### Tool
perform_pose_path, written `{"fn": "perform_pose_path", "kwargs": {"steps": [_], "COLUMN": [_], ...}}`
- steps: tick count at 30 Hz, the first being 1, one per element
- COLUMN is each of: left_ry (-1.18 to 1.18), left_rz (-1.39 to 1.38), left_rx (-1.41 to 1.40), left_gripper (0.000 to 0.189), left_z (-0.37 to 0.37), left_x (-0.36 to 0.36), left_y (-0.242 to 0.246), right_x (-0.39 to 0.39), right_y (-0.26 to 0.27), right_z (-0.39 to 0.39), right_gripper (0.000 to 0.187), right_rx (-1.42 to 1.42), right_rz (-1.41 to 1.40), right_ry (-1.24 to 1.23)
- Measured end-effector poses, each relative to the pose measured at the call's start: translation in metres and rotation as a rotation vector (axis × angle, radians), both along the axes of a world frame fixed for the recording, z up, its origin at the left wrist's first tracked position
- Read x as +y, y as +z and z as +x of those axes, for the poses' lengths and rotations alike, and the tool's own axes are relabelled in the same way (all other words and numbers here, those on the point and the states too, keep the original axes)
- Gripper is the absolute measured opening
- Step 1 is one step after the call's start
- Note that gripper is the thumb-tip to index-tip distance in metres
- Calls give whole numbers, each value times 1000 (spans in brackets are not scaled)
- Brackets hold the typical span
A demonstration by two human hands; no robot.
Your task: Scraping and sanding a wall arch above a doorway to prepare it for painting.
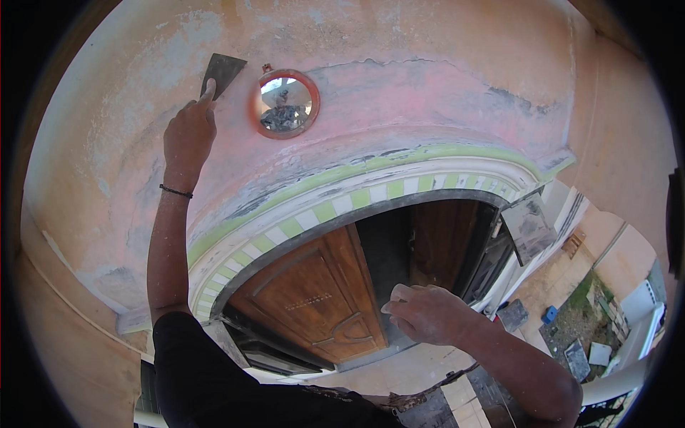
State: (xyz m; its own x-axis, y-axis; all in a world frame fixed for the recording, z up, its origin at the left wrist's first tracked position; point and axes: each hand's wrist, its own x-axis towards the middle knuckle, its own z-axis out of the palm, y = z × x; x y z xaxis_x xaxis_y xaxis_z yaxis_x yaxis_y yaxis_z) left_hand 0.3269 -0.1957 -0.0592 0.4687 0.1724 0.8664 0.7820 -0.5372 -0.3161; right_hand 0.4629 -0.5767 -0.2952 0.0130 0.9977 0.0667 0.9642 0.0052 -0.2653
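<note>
My left hand [190,128] is raised at the upper left and grips a putty knife, its wide dark blade [223,74] against the wall, with a finger laid along the blade. The wall [385,96] around it has worn pink and orange paint with grey patches. Right of the blade is a round convex mirror [286,104] in a red frame, fixed to the wall. My right hand [428,314] hangs in front of the doorway with its fingers curled; whether anything is inside them cannot be seen.
A green and white moulding [369,196] curves above a wooden door [310,299] that stands partly ajar. A stained board [529,229] juts out at the right of the arch. Far below on the right lie slabs [577,359] and a small blue object [549,314].
</note>
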Motion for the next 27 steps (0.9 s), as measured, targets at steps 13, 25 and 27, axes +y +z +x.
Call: {"fn": "perform_pose_path", "kwargs": {"steps": [13, 25, 27], "left_ry": [-86, -152, -111], "left_rz": [-139, -35, -141], "left_rx": [45, 37, 28], "left_gripper": [45, 51, 50], "left_z": [-54, -32, -57], "left_x": [15, 18, 24], "left_y": [-25, -15, -30], "right_x": [2, -1, -4], "right_y": [-6, -7, -5], "right_z": [3, -1, -2], "right_gripper": [24, 24, 24], "right_rx": [-19, -12, 14], "right_rz": [27, 108, 47], "right_ry": [7, 62, -8]}}
